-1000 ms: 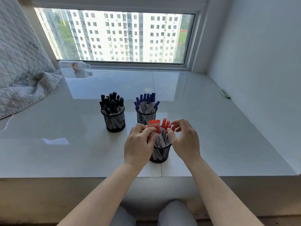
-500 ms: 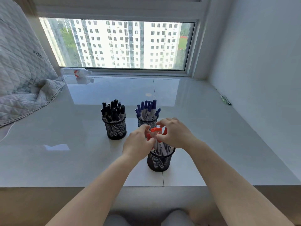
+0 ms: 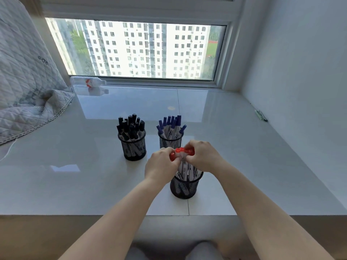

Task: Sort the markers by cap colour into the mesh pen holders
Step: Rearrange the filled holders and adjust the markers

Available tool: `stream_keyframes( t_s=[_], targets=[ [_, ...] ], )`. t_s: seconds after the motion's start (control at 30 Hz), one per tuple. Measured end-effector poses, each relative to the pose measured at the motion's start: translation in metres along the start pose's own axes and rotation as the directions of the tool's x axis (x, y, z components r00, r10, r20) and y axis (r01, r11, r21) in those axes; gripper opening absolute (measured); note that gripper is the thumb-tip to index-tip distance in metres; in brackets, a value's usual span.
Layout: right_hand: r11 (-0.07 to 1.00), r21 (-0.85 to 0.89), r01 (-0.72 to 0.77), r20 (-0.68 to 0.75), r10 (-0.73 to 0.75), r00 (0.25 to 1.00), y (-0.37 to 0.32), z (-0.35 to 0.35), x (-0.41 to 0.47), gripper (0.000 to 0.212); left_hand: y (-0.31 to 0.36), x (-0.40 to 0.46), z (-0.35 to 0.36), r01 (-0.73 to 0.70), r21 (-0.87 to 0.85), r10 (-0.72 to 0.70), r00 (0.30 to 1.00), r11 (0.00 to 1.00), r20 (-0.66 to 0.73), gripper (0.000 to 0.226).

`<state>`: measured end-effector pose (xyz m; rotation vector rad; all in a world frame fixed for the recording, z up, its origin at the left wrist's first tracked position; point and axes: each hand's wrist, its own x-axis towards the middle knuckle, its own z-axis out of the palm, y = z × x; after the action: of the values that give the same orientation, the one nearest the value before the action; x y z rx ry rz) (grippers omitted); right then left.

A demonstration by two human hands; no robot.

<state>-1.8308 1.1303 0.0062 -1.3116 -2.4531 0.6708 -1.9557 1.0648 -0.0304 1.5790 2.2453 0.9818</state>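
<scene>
Both hands bunch red-capped markers – round black mesh holder

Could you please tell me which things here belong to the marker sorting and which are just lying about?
Part of the job:
red-capped markers, gripped by left hand and right hand
near holder
black-capped markers in left holder
blue-capped markers in middle holder

Lying about:
bottle
quilt
pens by wall

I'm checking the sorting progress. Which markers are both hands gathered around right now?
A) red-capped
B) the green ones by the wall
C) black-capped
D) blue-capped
A: the left hand and right hand clasp the red-capped markers standing in the nearest mesh holder.
</scene>
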Motion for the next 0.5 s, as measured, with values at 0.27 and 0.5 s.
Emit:
stream_keyframes(
  t_s=[0.27,0.5],
  targets=[
    [0.972,0.234,0.034,-0.222,0.019,0.975,-0.001,-0.015,-0.003,0.012,0.005,-0.001,-0.02,0.012,-0.368,-0.038,0.997,0.93,-0.064,0.01],
    [0.934,0.328,0.139,-0.348,-0.017,0.938,-0.008,-0.032,-0.009,0.017,0.01,0.001,-0.047,-0.051,-0.675,-0.114,0.973,0.736,-0.198,0.008]
  ],
)
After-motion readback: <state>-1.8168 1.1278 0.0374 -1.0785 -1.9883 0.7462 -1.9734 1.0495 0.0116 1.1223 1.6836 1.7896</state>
